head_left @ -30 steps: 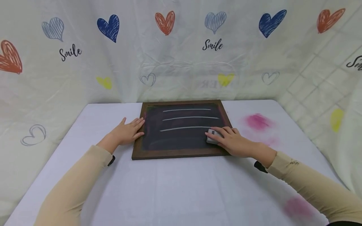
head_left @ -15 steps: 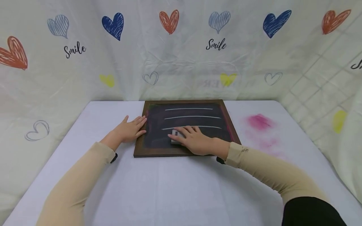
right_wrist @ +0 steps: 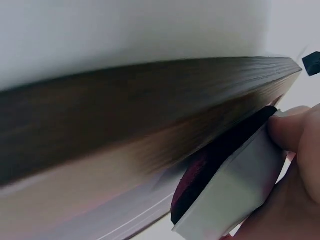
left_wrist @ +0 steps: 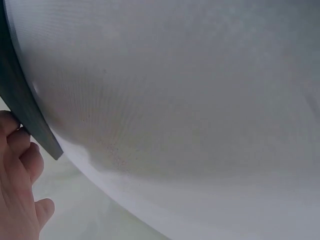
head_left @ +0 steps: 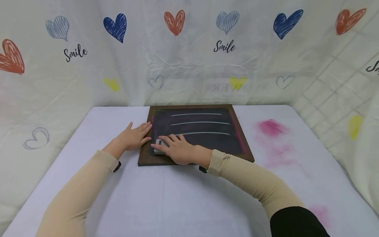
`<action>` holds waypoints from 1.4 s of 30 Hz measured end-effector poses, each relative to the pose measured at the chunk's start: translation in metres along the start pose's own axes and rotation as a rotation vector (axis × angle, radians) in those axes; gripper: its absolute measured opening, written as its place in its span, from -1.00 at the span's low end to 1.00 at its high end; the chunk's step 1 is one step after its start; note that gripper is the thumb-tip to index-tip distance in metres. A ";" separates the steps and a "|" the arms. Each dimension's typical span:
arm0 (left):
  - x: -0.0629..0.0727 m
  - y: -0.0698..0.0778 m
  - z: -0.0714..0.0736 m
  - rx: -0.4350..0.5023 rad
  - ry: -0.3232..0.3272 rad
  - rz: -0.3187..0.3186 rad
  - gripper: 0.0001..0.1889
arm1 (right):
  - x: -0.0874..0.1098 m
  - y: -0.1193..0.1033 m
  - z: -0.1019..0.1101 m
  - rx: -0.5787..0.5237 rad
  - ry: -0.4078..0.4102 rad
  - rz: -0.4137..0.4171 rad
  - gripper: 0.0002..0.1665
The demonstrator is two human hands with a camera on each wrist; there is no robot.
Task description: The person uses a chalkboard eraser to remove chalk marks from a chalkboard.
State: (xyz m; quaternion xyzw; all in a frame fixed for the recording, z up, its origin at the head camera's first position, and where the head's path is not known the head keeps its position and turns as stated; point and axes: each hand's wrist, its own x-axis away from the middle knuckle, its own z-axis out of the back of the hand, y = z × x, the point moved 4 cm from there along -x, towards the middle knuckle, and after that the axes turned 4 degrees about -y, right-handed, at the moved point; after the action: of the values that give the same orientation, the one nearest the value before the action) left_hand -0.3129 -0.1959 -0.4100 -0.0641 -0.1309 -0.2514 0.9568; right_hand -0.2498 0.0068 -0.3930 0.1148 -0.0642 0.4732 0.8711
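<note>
A chalkboard in a brown wooden frame lies flat on the table and bears three white chalk lines. My left hand has its fingers spread, with the fingertips against the frame's left side; the left wrist view has those fingers at the frame's edge. With my right hand I grip a chalkboard eraser at the board's lower left, thumb and fingers on either side. Close up, the eraser has a pale body and a dark pad with pinkish dust. My right fingers overlap the lowest line's left end.
A white cloth covers the table, with pink smudges right of the board. A pale curtain printed with hearts and "Smile" hangs behind and at the sides. Dark straps are on both wrists.
My right hand has slid the eraser leftward along the board's lower part, from the right side to the lower left corner. The left hand stays at the frame. The three lines still show.
</note>
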 end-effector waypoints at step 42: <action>0.004 -0.003 -0.001 0.058 -0.016 -0.075 -0.26 | 0.023 0.044 -0.010 -0.158 0.000 -0.070 -0.31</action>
State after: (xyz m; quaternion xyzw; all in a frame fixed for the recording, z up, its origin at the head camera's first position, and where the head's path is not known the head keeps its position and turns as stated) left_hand -0.3113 -0.2008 -0.4097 -0.0333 -0.1482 -0.2825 0.9472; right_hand -0.2735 0.0514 -0.3914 0.0480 -0.0971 0.4360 0.8934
